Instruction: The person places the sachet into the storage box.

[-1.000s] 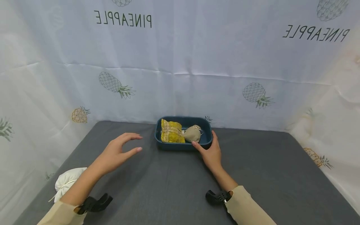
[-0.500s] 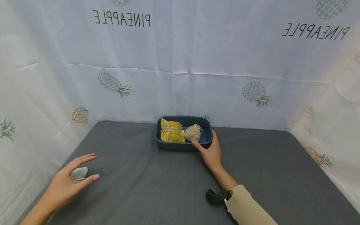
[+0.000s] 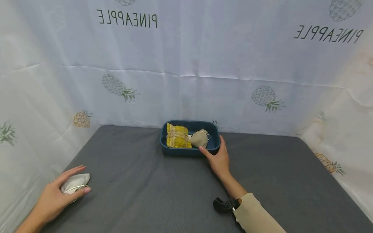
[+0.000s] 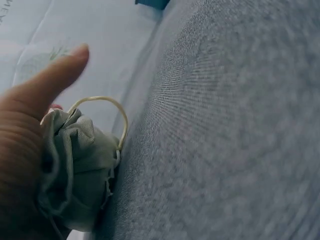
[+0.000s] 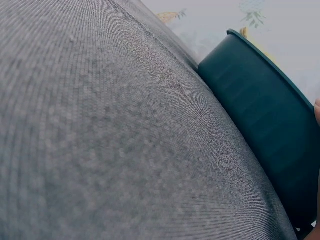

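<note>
A white drawstring pouch (image 3: 75,183) lies on the grey table at the left. My left hand (image 3: 53,200) is around it, fingers on the far side and thumb on the near side. In the left wrist view the thumb (image 4: 60,75) stands straight and apart from the pouch (image 4: 85,165); its cord loops upward. At the back middle my right hand (image 3: 219,161) grips the right front corner of a dark teal tray (image 3: 180,152), thumb at the front rim, fingers along the right side. Inside the tray are a yellow checked pouch (image 3: 178,136) and a beige drawstring pouch (image 3: 199,138).
The grey cloth-covered table (image 3: 175,194) reaches back to a hanging white curtain (image 3: 186,45) printed with pineapples. More curtain hangs along both sides. The tray stands close to the back edge. A black strap (image 3: 225,204) sits on the right wrist.
My left hand has moved left and toward me, away from the tray side, and now surrounds the white pouch. The right hand and the tray have stayed in place.
</note>
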`<action>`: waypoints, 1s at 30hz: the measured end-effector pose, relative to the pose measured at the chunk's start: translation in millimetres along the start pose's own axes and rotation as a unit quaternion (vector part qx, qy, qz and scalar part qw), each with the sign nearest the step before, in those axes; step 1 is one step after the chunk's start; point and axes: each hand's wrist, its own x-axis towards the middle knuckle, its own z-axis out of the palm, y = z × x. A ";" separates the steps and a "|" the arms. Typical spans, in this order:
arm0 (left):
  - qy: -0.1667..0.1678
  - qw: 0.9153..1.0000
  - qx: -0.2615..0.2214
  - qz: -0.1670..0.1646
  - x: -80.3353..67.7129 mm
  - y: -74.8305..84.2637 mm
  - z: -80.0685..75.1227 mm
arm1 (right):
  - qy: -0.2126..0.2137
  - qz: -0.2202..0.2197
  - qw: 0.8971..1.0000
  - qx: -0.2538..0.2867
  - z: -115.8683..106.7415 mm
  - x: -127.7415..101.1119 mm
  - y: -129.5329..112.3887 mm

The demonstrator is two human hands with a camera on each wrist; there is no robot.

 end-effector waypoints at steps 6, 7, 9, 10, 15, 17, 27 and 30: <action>0.033 0.998 0.012 0.044 1.1 -2.1 8.2 | 0.005 -0.005 1.000 0.002 -0.4 1.2 1.2; 0.039 0.998 0.017 0.043 1.1 -2.4 8.6 | 0.004 -0.006 1.000 0.002 -0.5 1.1 1.0; 0.051 0.998 0.032 0.034 1.9 -3.1 9.3 | 0.002 -0.006 1.000 0.003 -0.6 1.1 0.7; 0.055 0.997 0.043 0.027 2.3 -3.4 9.6 | 0.002 -0.004 1.000 0.003 -0.7 1.2 0.5; 0.040 0.993 0.102 -0.033 5.7 0.8 10.3 | -0.003 0.004 1.000 0.002 -1.6 1.2 0.8; 0.022 0.992 0.114 -0.051 7.8 2.6 10.0 | -0.004 0.006 1.000 0.005 -2.0 1.0 0.9; 0.063 0.988 0.134 -0.039 15.0 3.6 10.4 | -0.009 0.006 1.000 0.004 0.5 0.6 1.5; 0.083 0.987 0.130 -0.036 15.8 5.4 11.6 | -0.008 0.004 1.000 0.005 1.1 1.3 1.7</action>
